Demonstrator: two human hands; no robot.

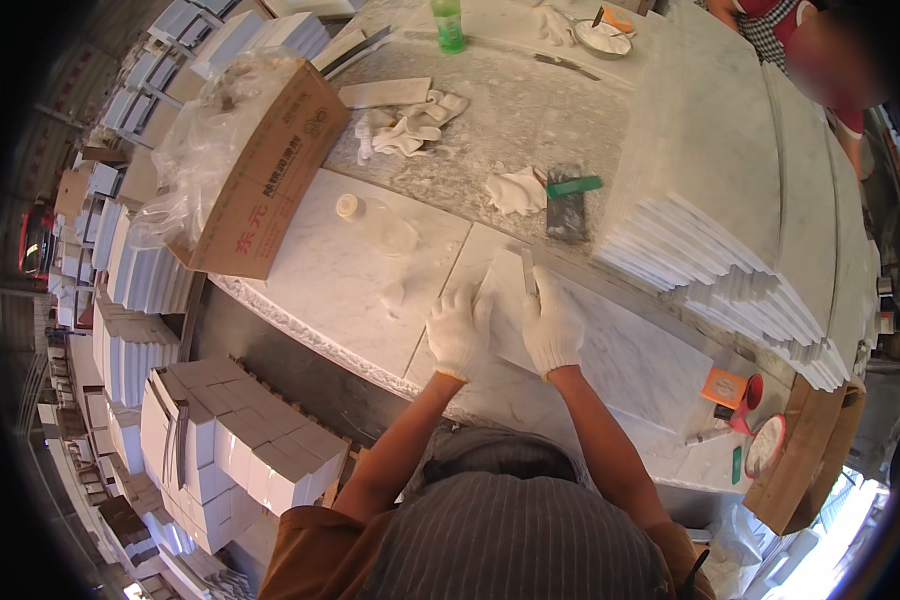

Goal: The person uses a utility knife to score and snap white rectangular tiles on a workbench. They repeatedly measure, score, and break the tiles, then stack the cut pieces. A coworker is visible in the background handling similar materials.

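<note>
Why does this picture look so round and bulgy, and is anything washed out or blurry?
In the head view, fisheye distortion bows the stacked slabs and leaves dark corners; glare bleaches the lower right; a person at upper right is partly blurred; the left hand and right hand look fairly clear, white gloves against a pale slab.

Over there, the white-gloved right hand [553,330] is holding a narrow grey flat strip [529,272] at a grey-veined white marble slab [625,352]. The white-gloved left hand [458,332] is resting nearby, fingers spread.

Grey floor [262,338], bright light [832,545]
</note>
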